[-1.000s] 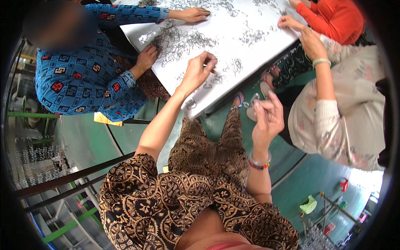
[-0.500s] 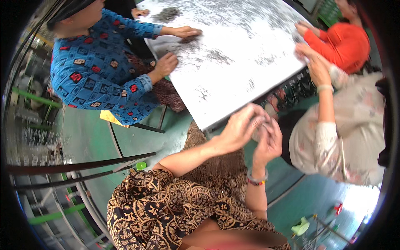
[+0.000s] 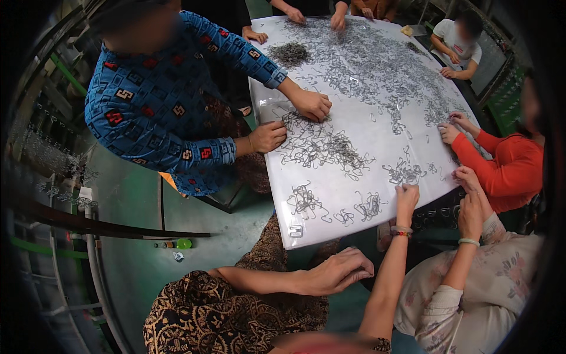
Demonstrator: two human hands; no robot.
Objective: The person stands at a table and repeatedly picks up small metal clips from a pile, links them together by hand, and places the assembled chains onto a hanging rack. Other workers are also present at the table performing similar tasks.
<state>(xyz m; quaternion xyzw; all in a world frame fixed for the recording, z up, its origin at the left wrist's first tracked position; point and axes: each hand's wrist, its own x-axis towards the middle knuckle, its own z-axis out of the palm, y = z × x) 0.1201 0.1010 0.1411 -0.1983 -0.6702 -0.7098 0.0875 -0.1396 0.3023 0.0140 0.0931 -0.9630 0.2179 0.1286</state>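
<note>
My right hand reaches over the near edge of the white tabletop, its fingers closed at the near side of a small pile of bent metal wire hooks. Whatever those fingers pinch is too small to make out. Off the table's near edge, my left hand hangs with curled fingers pressed together; their contents are hidden. Small heaps of wire hooks lie near the front edge, with another heap by the left corner. A pair of hooks lies side by side at that corner.
On the left a person in a blue patterned shirt handles a larger hook pile. People in a red top and a pale floral top sit on the right. Hooks cover the far tabletop; a dense heap lies far left.
My hands were together in front of the table; now they are apart, the right reaching forward onto the table, the left lower. The view has shifted, and the blue-shirted person's hands are over the hook pile.
</note>
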